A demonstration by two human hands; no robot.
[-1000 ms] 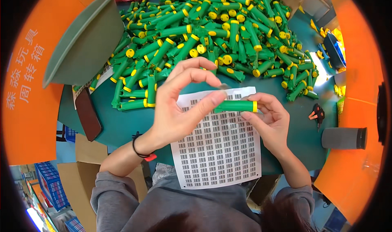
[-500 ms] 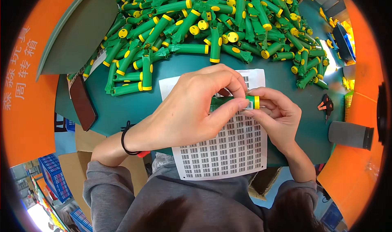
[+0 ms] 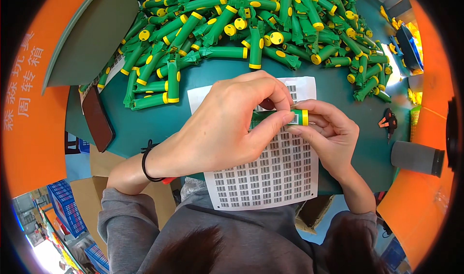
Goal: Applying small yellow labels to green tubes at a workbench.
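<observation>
1. the green tube (image 3: pixel 299 112) is between the two hands, held over the upper part of a white sheet of labels (image 3: pixel 258 177); the gap between tube and sheet is hard to judge.
2. its long axis runs left to right, roughly level across the person's front, with the yellow end (image 3: pixel 305 117) pointing right.
3. the left hand (image 3: pixel 237 117) is curled over the tube's left part, thumb on the near side, fingers arching over the far side and hiding much of it.
4. the right hand (image 3: pixel 333 129) grasps the yellow end between thumb and fingers.
5. a small white label (image 3: pixel 294 121) shows on the tube's side, just left of the yellow end. the left thumb's tip is nearest, at the label's left edge; whether it presses there, one cannot tell.
6. beyond both hands, well apart, is a pile of green tubes (image 3: pixel 255 47).
</observation>
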